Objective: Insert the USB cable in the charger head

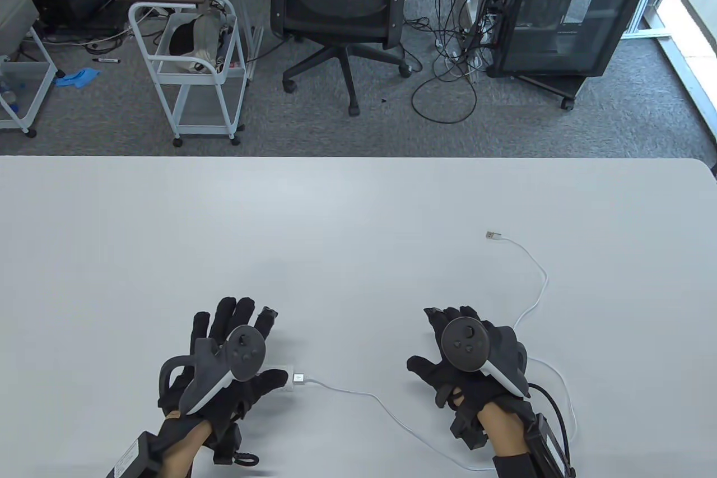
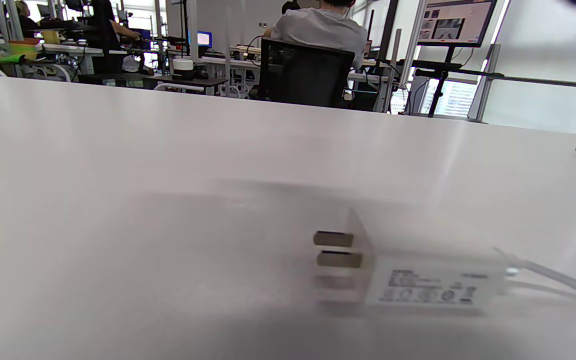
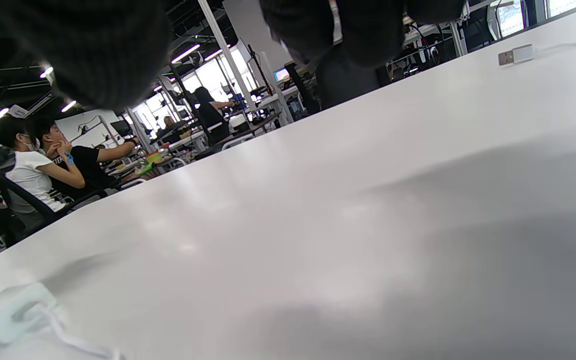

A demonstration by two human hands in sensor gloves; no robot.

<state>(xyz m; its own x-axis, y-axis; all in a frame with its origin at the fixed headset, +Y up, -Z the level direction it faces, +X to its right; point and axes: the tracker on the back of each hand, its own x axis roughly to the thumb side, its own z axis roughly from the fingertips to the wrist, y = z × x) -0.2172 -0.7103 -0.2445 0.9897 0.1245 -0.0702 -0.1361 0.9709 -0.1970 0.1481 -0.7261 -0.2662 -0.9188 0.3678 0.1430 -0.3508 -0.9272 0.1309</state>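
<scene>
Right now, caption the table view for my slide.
Both gloved hands rest open beside the white charger head, USB cable plugged in, free end lying apart.

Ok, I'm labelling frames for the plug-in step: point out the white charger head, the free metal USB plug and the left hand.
white charger head (image 2: 430, 287), left wrist view, printed side face.
free metal USB plug (image 1: 492, 235), table view, metal tip.
left hand (image 1: 224, 354), table view, back of glove.

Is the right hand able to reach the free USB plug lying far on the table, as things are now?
Probably yes. The right hand rests open on the table, holding nothing, and only bare tabletop lies between it and the USB plug.
</scene>
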